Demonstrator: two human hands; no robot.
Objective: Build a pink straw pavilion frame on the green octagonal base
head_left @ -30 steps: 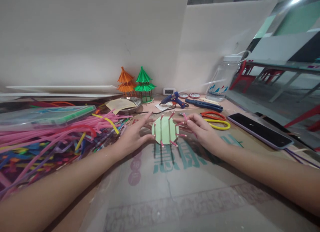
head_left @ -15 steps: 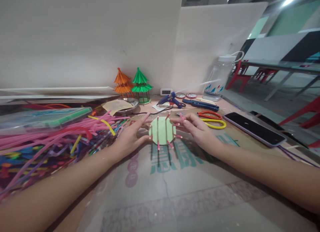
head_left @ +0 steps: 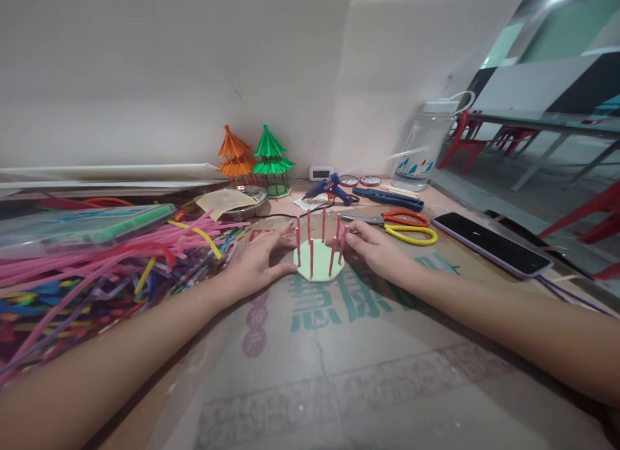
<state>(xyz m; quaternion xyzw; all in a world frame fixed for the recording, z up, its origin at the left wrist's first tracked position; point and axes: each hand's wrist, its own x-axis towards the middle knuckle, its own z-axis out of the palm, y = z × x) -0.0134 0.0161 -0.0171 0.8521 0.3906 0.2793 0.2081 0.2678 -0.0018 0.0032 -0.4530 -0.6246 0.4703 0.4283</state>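
your left hand (head_left: 254,261) rests flat, fingers apart, green base (head_left: 320,271) just off its thumb; right hand (head_left: 376,248) fingers touch an upright pink post (head_left: 343,235), can't tell if clamped.

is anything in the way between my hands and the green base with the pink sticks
Nothing visible. The left hand lies at the left edge of the green base, and the right hand has its fingers on the pink sticks at its right side. The scissors lie beyond the right hand.
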